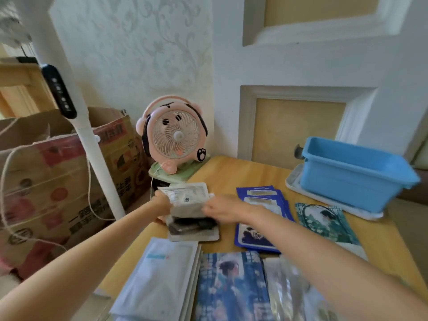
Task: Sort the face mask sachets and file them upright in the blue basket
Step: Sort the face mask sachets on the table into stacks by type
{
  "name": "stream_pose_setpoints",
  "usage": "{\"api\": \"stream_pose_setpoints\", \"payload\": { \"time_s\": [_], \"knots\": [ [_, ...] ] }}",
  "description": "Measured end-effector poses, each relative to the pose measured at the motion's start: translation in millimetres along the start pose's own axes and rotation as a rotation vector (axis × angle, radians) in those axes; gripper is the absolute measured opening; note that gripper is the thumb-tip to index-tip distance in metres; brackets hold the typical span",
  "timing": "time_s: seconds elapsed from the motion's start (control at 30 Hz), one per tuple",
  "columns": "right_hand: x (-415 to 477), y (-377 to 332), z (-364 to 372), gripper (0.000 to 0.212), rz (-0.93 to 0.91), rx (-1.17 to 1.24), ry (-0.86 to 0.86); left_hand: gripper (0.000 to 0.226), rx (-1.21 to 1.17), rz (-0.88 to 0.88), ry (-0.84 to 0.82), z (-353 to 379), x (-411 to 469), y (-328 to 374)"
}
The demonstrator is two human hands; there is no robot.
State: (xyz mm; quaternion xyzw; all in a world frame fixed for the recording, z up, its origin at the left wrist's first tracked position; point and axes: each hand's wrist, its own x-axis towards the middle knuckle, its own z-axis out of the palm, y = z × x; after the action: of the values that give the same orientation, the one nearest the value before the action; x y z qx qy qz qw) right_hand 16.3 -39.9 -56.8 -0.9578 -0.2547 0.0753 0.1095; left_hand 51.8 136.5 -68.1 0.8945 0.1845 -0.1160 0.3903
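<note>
My left hand [162, 201] and my right hand [222, 208] grip a bundle of silver-white sachets [187, 198] from either side, raised above a stack of grey-black sachets [193, 229] on the wooden table [231, 172]. Dark blue sachets [261, 198] lie fanned to the right, a teal illustrated sachet [324, 223] beyond them. Near me lie pale white sachets [162, 279], a blue illustrated sachet [231, 286] and silvery sachets [289, 290]. The blue basket [354, 179] stands at the far right; no sachets show inside it.
The basket sits on a white tray [298, 188]. A pink desk fan [173, 135] stands at the table's far left corner. A white standing-fan pole [92, 147] and a cardboard box [58, 177] are left of the table.
</note>
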Motion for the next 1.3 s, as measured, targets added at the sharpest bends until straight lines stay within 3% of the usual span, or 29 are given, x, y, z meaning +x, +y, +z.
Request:
{"api": "stream_pose_setpoints", "payload": {
  "time_s": [0.07, 0.13, 0.17, 0.23, 0.33, 0.43, 0.53, 0.63, 0.7, 0.8, 0.87, 0.97, 1.03, 1.17, 1.3],
  "knots": [
    [-25.1, 6.6, -19.4, 0.032, 0.062, 0.228, 0.198, 0.074, 0.141, 0.113, 0.161, -4.2, -13.8, -2.2],
    [-47.2, 10.9, -36.4, 0.027, 0.126, 0.55, 0.413, 0.069, 0.144, 0.416, 0.249, -15.1, -28.1, 2.8],
    [-57.2, 10.2, -45.2, 0.023, 0.144, 0.729, 0.485, 0.061, 0.024, 0.585, 0.192, -19.8, -42.5, 9.0],
    [-72.9, 8.8, -61.4, 0.031, 0.139, 1.0, 0.536, 0.046, -0.281, 0.735, -0.042, -25.4, -79.5, 21.8],
    [-89.8, 2.8, -75.0, 0.043, 0.153, 1.068, 0.607, 0.025, -0.343, 0.77, -0.198, -28.9, -110.8, 33.6],
    [-104.3, -7.2, -81.0, 0.034, 0.217, 1.162, 0.68, 0.019, -0.435, 0.74, -0.258, -31.6, -132.5, 33.7],
    [-117.2, -13.0, -84.0, 0.02, 0.263, 1.244, 0.597, 0.015, -0.499, 0.717, -0.27, -30.8, -151.4, 28.7],
    [-124.7, -16.1, -85.0, 0.01, 0.337, 1.232, 0.656, 0.016, -0.49, 0.643, -0.474, -32.0, -160.9, 18.8],
    [-127.9, -15.0, -83.7, 0.011, 0.415, 1.317, 0.827, 0.02, -0.707, 0.558, -0.669, -29.8, -166.2, 9.8],
    [-129.7, -14.2, -71.8, 0.011, 0.499, 1.482, 0.96, 0.035, -1.309, 0.379, -0.759, -14.3, -166.6, -1.4],
    [-133.0, -19.3, -59.3, 0.01, 0.475, 1.465, 0.846, 0.036, -1.396, 0.308, -0.727, 3.3, -163.7, -4.1],
    [-147.9, -22.4, -46.9, 0.026, 0.36, 1.445, 0.458, 0.02, -1.203, 0.256, -0.404, 20.6, -152.9, -6.2],
    [-158.9, -12.4, -41.8, 0.021, 0.316, 1.368, 0.28, 0.022, -0.998, 0.334, -0.229, 19.3, -140.6, -12.7],
    [-168.3, 11.6, -35.5, 0.021, 0.304, 1.256, 0.201, 0.015, -0.574, 0.545, -0.274, 9.4, -134.4, -24.3],
    [-162.8, 10.1, -31.7, 0.027, 0.284, 1.108, 0.113, 0.009, -0.44, 0.616, -0.335, 8.8, -140.2, -16.7]
  ]
}}
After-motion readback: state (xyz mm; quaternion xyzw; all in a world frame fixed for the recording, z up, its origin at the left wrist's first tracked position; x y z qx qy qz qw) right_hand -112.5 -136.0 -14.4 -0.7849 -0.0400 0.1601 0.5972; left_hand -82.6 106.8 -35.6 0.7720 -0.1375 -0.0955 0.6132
